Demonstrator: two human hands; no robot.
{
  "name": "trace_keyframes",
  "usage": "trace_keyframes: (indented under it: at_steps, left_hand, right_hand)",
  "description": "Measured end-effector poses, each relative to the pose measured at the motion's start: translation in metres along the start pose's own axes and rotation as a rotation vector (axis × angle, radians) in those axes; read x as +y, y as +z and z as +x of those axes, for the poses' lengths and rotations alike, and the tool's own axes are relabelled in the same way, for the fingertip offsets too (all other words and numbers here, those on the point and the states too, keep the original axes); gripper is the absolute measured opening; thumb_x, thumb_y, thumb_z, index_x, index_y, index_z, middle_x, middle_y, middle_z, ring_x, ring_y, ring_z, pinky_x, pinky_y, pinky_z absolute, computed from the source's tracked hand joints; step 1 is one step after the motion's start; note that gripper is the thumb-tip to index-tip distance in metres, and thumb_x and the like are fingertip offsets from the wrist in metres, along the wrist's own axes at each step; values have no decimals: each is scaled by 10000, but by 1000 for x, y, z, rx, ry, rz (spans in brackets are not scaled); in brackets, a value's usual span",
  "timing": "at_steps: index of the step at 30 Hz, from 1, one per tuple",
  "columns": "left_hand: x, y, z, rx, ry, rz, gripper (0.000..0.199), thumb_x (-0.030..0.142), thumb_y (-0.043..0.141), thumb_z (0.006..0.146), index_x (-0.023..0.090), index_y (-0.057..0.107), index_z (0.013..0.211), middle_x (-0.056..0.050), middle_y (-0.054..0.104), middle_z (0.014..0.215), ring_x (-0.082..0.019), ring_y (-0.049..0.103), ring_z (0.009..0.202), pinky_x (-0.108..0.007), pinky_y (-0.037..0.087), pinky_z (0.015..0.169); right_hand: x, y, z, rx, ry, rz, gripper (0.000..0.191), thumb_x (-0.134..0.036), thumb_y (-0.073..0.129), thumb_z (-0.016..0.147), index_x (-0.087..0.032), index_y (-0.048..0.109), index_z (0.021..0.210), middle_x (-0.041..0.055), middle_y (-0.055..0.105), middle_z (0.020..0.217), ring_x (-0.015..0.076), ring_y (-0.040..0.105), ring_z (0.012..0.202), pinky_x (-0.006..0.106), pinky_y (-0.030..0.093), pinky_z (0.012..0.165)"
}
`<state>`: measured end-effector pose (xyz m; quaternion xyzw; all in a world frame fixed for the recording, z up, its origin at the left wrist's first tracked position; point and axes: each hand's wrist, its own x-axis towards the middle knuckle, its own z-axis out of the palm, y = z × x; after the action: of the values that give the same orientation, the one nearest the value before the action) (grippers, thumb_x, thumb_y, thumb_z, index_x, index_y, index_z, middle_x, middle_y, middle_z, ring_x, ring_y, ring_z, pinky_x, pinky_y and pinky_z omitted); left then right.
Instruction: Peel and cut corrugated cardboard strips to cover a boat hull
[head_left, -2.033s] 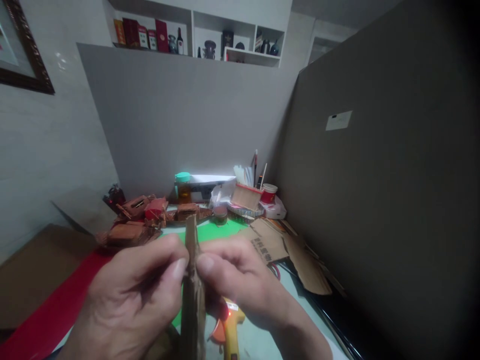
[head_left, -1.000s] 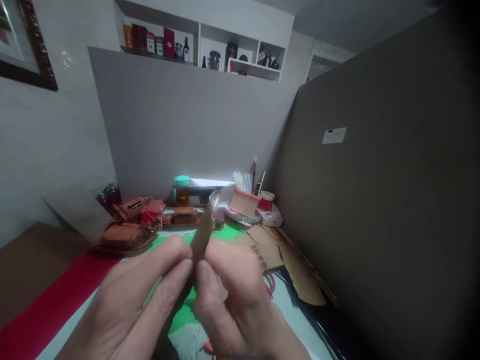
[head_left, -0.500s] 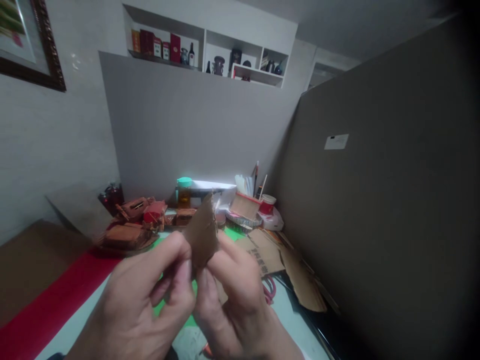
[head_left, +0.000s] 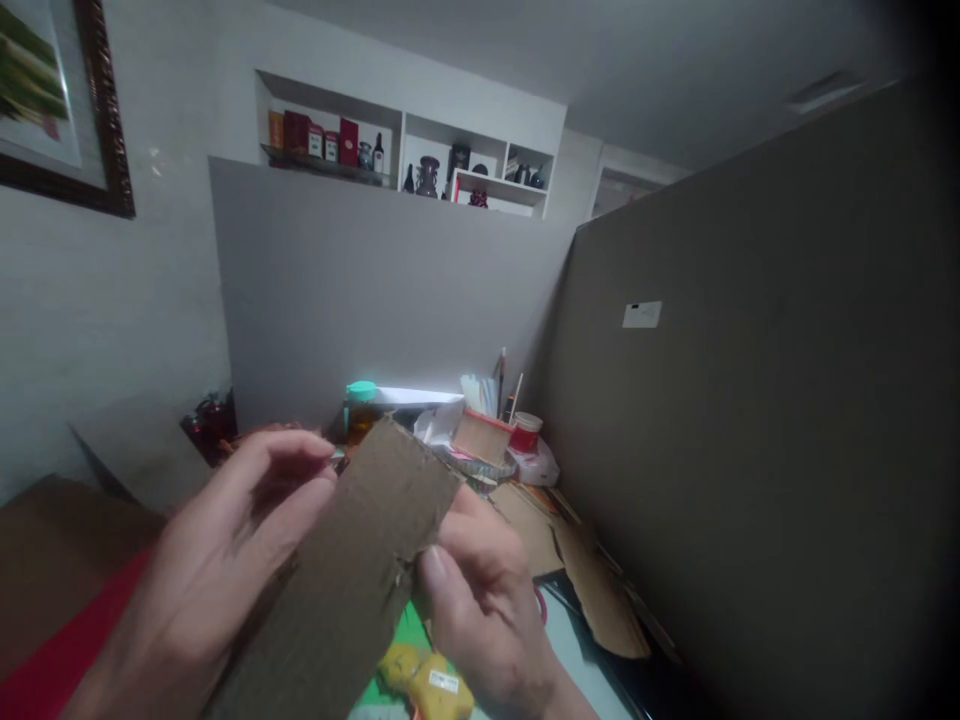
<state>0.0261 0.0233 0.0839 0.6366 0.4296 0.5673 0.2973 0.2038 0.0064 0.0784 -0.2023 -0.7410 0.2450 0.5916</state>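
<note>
A long strip of brown cardboard (head_left: 352, 570) slants across the front, its near end running out of the bottom edge. My right hand (head_left: 487, 590) pinches its right edge, thumb on the face, beside a small torn spot. On the strip's left side is my left hand (head_left: 225, 540), its thumb and fingers apart, close to the cardboard's edge without gripping it. Below the strip lies a yellow object (head_left: 427, 680) with a white label, on a green surface (head_left: 411, 630).
Cardboard pieces (head_left: 600, 580) lie at the right beside a tall dark panel (head_left: 750, 400). Behind the hands stand a green-lidded jar (head_left: 361, 408), a box of papers and pens (head_left: 484, 436) and a red-and-white tub (head_left: 526, 432). Dark red bottles (head_left: 211, 425) stand at the left.
The cardboard has turned and now shows its broad face. My left hand has let go of it and moved left. The view has tilted up, and the yellow object has come into sight.
</note>
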Motion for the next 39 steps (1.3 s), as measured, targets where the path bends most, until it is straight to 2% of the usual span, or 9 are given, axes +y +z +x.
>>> trace_keyframes:
  at_steps: [3, 6, 11, 16, 24, 29, 32, 35, 39]
  left_hand:
    - [2, -2, 3, -180, -212, -256, 257, 509, 711, 791, 339, 667, 978, 62, 688, 1054, -141, 641, 866, -131, 520, 667]
    - [4, 1, -1, -197, -276, -473, 164, 438, 749, 780, 305, 688, 854, 61, 714, 899, -114, 616, 683, -151, 510, 579]
    - [10, 5, -12, -158, -166, -296, 139, 417, 745, 789, 290, 691, 801, 64, 665, 699, -114, 591, 670, -126, 471, 584]
    - [15, 6, -17, -182, -209, -294, 154, 453, 702, 806, 301, 696, 783, 52, 662, 653, -141, 578, 632, -173, 473, 552]
    - [13, 10, -17, -157, -233, -403, 123, 392, 762, 771, 347, 752, 885, 63, 744, 940, -151, 659, 862, -162, 547, 738]
    - [7, 15, -18, 23, -75, -188, 236, 369, 723, 790, 477, 732, 1000, 130, 737, 1047, -129, 662, 995, -127, 510, 874]
    - [4, 16, -22, 96, 42, 73, 265, 369, 700, 806, 540, 699, 1008, 172, 719, 986, -77, 651, 904, -63, 461, 853]
    - [1, 16, -27, 55, 96, 209, 254, 394, 635, 865, 531, 635, 1079, 181, 707, 1024, -64, 660, 839, -67, 468, 805]
    - [-2, 17, -31, -42, 224, 238, 239, 336, 614, 898, 454, 609, 1105, 136, 702, 1132, -131, 679, 963, -175, 504, 872]
  right_hand:
    - [-1, -3, 3, -65, 34, 74, 323, -270, 476, 927, -197, 595, 636, 54, 603, 898, 196, 568, 868, 325, 476, 820]
    - [3, -5, 3, -60, 88, 145, 350, -365, 531, 919, -195, 541, 613, 27, 540, 769, 182, 527, 788, 301, 456, 749]
    - [12, -5, -2, 54, 273, 327, 207, -391, 634, 898, -204, 552, 865, -31, 477, 765, 109, 427, 668, 215, 385, 631]
    - [9, -5, -5, 86, 341, 337, 205, -374, 612, 932, -192, 576, 846, -19, 524, 781, 111, 459, 707, 198, 366, 623]
    - [17, -12, -4, 2, 421, 455, 190, -386, 613, 932, -202, 568, 933, 13, 569, 868, 138, 518, 777, 235, 421, 699]
    - [15, -15, -3, -15, 383, 227, 166, -379, 583, 953, -213, 569, 959, 4, 580, 870, 140, 535, 788, 237, 424, 684]
    - [7, -14, -1, 46, 291, -34, 135, -280, 591, 940, -229, 563, 1061, 0, 600, 910, 141, 565, 809, 243, 442, 693]
    - [1, -11, -2, 133, 98, -237, 183, -182, 597, 921, -218, 591, 1100, 11, 632, 1008, 143, 595, 908, 249, 461, 794]
    - [-2, -8, -2, 168, -89, -336, 209, -107, 624, 889, -184, 636, 1083, 30, 662, 1035, 159, 604, 994, 278, 464, 886]
